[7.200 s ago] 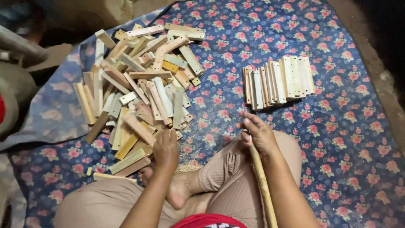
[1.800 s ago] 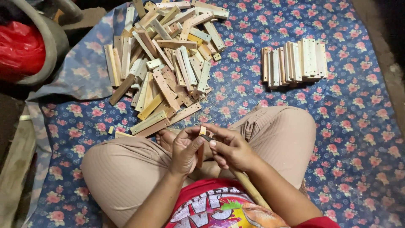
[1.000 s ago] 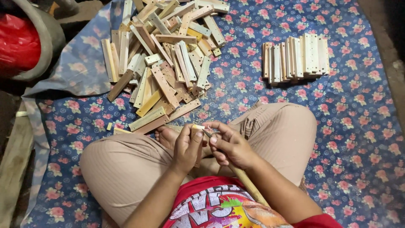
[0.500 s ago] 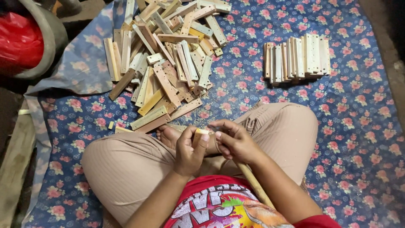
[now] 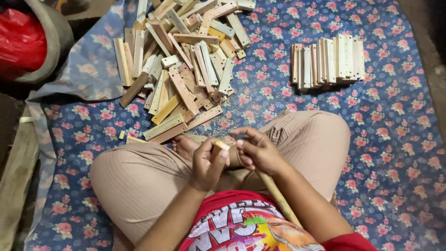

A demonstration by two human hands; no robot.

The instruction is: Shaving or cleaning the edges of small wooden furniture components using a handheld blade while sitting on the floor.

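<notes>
Two hands meet over the seated person's crossed legs. Far left, a red bag (image 5: pixel 21 42) sits in a grey tub. Next, a loose heap of wooden slats (image 5: pixel 186 69) lies on the floral cloth (image 5: pixel 395 153). Left hand (image 5: pixel 208 163) is clamped around a small wooden piece (image 5: pixel 219 147); right hand (image 5: pixel 258 151) grips a long stick (image 5: pixel 278 200), fingers closed. Farther right stands a neat row of slats (image 5: pixel 327 61).

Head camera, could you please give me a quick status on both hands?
Left hand closed on small wooden piece. Right hand gripping long stick, fingertips at the piece. Loose wood pile ahead, nothing between.
</notes>
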